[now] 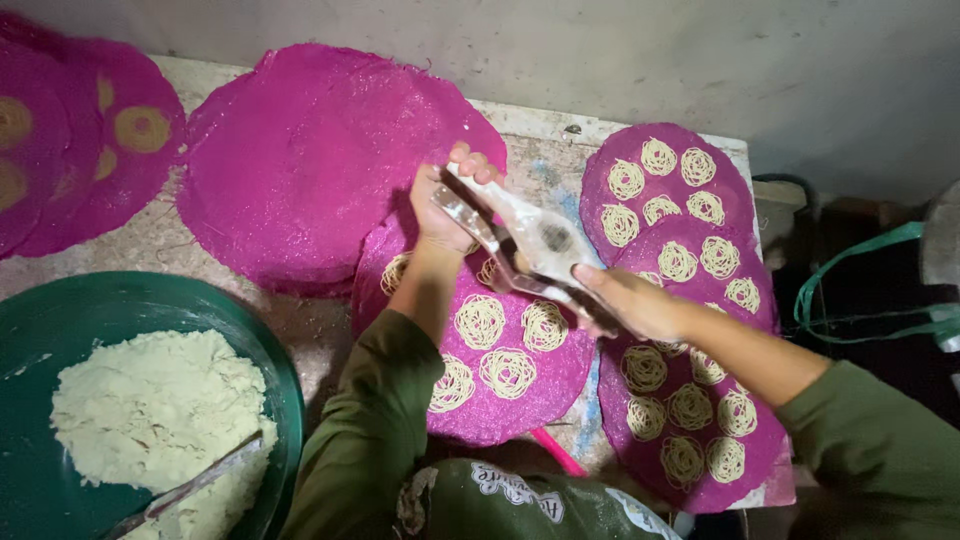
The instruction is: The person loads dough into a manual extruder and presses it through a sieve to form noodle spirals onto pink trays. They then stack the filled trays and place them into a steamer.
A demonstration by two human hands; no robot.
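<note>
Metal press (525, 245): two-handled, silvery, dusted with pale dough; held level above the pink round mat (500, 345) at centre, handles spanning both hands.

Left hand (445, 205): fingers curled tight around the far handle ends, knuckles up, fingertips (470, 160) wrapped over the top bar; green sleeve (370, 420) running down toward the body.

Right hand (625, 300): fingers closed on the near end of the press, thumb along the top; exact finger spacing underneath hidden by the hand itself.

Pink round mat, centre: directly beneath the press, carrying noodle coils (508, 372), pale and nest-shaped, lying apart from one another.

Two further filled mats (665, 190), right: overlapping each other, each bearing several like coils, lower one reaching the table's front edge.

Bare mat stack (320, 160), upper centre: large, magenta, no coils, partly overlapped by the centre mat.

More mats (70, 140), upper left: magenta with tan round patches, cut by the frame edge.

Green basin (285, 370), lower left: holding a heap of pale crumbly dough (150, 410), with a metal utensil (190, 488) lying in it.

Table (160, 245): rough, light-coloured, set against a grey wall (700, 60).

Green strap (870, 290): far right, in shadow beside the table.
</note>
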